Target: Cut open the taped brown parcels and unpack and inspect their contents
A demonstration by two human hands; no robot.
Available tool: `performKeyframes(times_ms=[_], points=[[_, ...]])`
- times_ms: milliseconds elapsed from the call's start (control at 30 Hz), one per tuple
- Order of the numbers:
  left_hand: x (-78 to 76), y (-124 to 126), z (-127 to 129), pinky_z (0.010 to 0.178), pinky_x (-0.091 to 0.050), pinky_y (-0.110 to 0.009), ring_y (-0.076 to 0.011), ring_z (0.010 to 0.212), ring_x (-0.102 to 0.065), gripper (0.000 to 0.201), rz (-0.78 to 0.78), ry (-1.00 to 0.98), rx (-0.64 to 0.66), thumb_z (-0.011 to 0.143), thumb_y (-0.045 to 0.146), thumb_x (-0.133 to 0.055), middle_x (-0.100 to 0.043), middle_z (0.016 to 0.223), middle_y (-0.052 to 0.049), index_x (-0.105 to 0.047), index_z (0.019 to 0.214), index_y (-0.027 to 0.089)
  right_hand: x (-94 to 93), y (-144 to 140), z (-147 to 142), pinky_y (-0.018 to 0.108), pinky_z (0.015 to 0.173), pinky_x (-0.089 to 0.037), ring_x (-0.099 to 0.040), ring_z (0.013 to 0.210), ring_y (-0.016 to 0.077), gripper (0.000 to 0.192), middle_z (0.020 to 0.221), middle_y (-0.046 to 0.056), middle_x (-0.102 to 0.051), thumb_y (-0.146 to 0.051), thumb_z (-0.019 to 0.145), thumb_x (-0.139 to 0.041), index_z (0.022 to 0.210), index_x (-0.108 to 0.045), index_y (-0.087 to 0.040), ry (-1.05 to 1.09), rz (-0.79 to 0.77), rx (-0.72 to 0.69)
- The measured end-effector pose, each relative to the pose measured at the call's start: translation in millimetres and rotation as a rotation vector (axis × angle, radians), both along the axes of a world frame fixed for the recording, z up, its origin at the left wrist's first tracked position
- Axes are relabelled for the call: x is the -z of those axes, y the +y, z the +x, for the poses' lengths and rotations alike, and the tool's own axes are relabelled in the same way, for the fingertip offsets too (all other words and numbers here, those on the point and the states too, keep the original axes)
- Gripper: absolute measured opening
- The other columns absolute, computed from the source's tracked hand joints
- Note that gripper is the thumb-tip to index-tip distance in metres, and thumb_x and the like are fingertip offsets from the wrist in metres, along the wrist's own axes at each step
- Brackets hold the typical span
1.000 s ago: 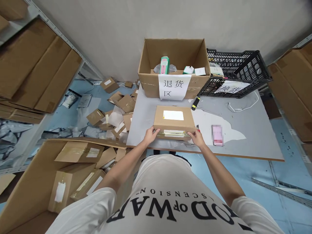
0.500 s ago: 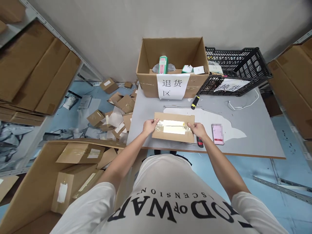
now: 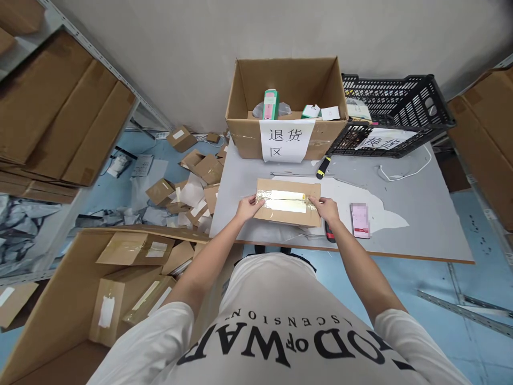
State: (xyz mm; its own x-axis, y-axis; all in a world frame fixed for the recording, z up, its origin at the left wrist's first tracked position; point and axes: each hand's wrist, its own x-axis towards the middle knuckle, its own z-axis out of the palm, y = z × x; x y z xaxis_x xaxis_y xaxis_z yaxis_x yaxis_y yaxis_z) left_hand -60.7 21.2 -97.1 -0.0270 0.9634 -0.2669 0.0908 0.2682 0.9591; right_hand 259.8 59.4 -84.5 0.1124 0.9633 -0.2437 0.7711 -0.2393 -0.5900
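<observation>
Nearest the body, the left hand (image 3: 247,206) grips the left end of a flat taped cardboard parcel (image 3: 287,202), fingers curled over its edge, while the right hand (image 3: 326,209) holds the right end, thumb and fingertips pinched on the upper face near the end of the shiny clear tape strip (image 3: 282,201) that runs across the white label. The parcel lies at the near edge of the grey table (image 3: 417,224), roughly square to the person. To handle it well at this point, I would judge that the left hand should keep the box pressed flat so it cannot slide, while the right works at the tape end with a low, steady pull along the seam, not upward, so the cardboard face is not torn; whether a tape corner is already lifted under the right fingers is too small to tell. Just beside the right hand, partly under the wrist, lies a dark-handled cutter (image 3: 328,233), and a little further right a pink phone (image 3: 359,220), both clear of the parcel. Beyond, a yellow-and-black tool (image 3: 322,168) rests near a large open carton with a white paper sign (image 3: 285,140), and a black plastic crate (image 3: 395,113) stands to its right against the wall.
</observation>
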Motion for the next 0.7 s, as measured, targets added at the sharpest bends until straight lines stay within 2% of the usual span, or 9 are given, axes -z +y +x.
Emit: performKeyframes(times_ms=[133, 200, 300, 400, 467, 567, 633, 700], points=[[-1.8, 0, 3, 0.094, -0.048, -0.041, -0.0285, 0.108, -0.061, 0.061, 0.029, 0.023, -0.018, 0.068, 0.049, -0.071, -0.066, 0.116, -0.011, -0.063, 0.116, 0.013, 2.1, -3, 2, 0.03, 0.069, -0.044, -0.064, 0.081, 0.0259, 0.059, 0.08, 0.013, -0.072, -0.068, 0.078, -0.043, 0.079, -0.072, -0.017, 0.0, 0.011, -0.011], [-1.3, -1, 2, 0.095, -0.047, -0.041, -0.0286, 0.109, -0.06, 0.061, 0.038, 0.036, -0.028, 0.07, 0.048, -0.07, -0.065, 0.119, -0.011, -0.062, 0.119, 0.013, 4.8, -7, 5, 0.03, 0.07, -0.046, -0.065, 0.082, 0.0247, 0.063, 0.085, 0.013, -0.072, -0.066, 0.083, -0.034, 0.084, -0.071, -0.016, 0.109, -0.012, -0.003], [6.7, -5, -6, 0.099, -0.044, -0.042, -0.0284, 0.114, -0.057, 0.057, 0.053, 0.084, -0.052, 0.075, 0.05, -0.064, -0.062, 0.123, -0.011, -0.061, 0.12, 0.014, 16.3, -21, 13, 0.031, 0.07, -0.051, -0.067, 0.082, 0.0216, 0.065, 0.103, 0.014, -0.069, -0.061, 0.088, -0.025, 0.107, -0.066, -0.013, 0.392, -0.032, 0.115], [25.2, -18, -20, 0.104, -0.039, -0.044, -0.028, 0.121, -0.052, 0.055, 0.026, 0.065, -0.064, 0.082, 0.051, -0.052, -0.056, 0.131, -0.011, -0.059, 0.123, 0.015, 37.3, -49, 24, 0.036, 0.081, -0.052, -0.066, 0.094, 0.0225, 0.058, 0.119, 0.016, -0.062, -0.053, 0.087, -0.037, 0.125, -0.055, -0.013, 0.497, 0.029, 0.21], [40.1, -31, -30, 0.106, -0.035, -0.046, -0.0281, 0.125, -0.048, 0.058, -0.021, 0.031, -0.069, 0.081, 0.049, -0.052, -0.05, 0.136, -0.013, -0.055, 0.128, 0.015, 52.3, -70, 31, 0.04, 0.093, -0.048, -0.061, 0.108, 0.0247, 0.061, 0.127, 0.016, -0.057, -0.046, 0.081, -0.05, 0.133, -0.048, -0.015, 0.461, 0.06, 0.148], [57.8, -51, -39, 0.111, -0.028, -0.044, -0.0293, 0.132, -0.039, 0.076, -0.06, 0.048, -0.01, 0.069, 0.042, -0.066, -0.04, 0.144, -0.014, -0.044, 0.137, 0.016, 67.2, -94, 34, 0.044, 0.1, -0.042, -0.049, 0.124, 0.0266, 0.081, 0.141, 0.012, -0.045, -0.04, 0.072, -0.064, 0.144, -0.032, -0.022, 0.449, 0.027, -0.026], [63.0, -59, -40, 0.112, -0.025, -0.043, -0.0298, 0.135, -0.034, 0.087, -0.045, 0.08, 0.033, 0.063, 0.04, -0.072, -0.036, 0.146, -0.014, -0.038, 0.141, 0.016, 69.7, -100, 30, 0.046, 0.102, -0.041, -0.044, 0.129, 0.0272, 0.094, 0.146, 0.01, -0.039, -0.039, 0.067, -0.069, 0.147, -0.022, -0.025, 0.458, 0.019, -0.092], [63.4, -62, -36, 0.113, -0.024, -0.042, -0.0291, 0.135, -0.033, 0.087, -0.001, 0.105, 0.076, 0.064, 0.042, -0.072, -0.039, 0.145, -0.013, -0.04, 0.14, 0.016, 67.8, -99, 23, 0.046, 0.104, -0.039, -0.044, 0.129, 0.0278, 0.096, 0.145, 0.01, -0.04, -0.04, 0.066, -0.071, 0.147, -0.023, -0.024, 0.457, 0.034, -0.13]])
